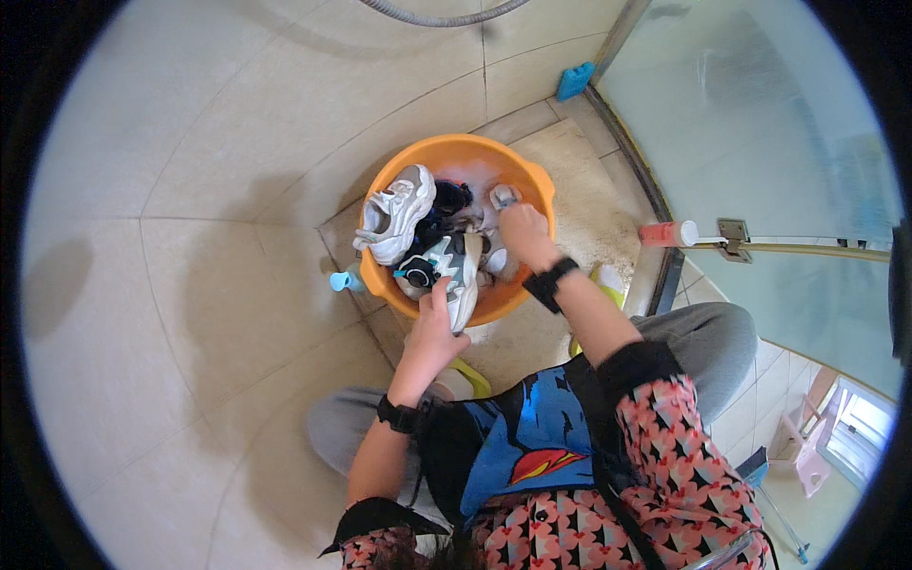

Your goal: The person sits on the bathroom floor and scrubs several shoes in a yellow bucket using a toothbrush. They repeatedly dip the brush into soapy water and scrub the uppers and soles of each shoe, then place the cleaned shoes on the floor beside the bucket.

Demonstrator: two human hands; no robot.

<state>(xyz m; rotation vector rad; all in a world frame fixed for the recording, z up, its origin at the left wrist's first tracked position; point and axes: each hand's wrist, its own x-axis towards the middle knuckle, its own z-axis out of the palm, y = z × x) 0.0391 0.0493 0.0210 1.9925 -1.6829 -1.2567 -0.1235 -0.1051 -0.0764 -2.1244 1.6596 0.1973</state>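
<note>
An orange plastic basin (534, 171) of sudsy water and shoes stands on the floor before me. My left hand (436, 328) grips a grey-and-white sneaker (463, 278) with a black round dial at the near side of the basin, the thumb side along its upper. My right hand (526, 231) is curled over the basin's right side, beside a small pale object (504, 196) that I cannot identify. Its fingertips are hidden, so whether it holds anything is unclear. A white sneaker (399, 214) rests across the basin's left rim. Dark shoes (450, 198) lie in the middle.
A light-blue plastic item (347, 281) stands left of the basin against the tiled wall (242, 299). A red bottle with a white cap (668, 234) is by the glass shower door (755, 142). A blue object (576, 80) sits in the far corner. A shower hose (442, 18) hangs above.
</note>
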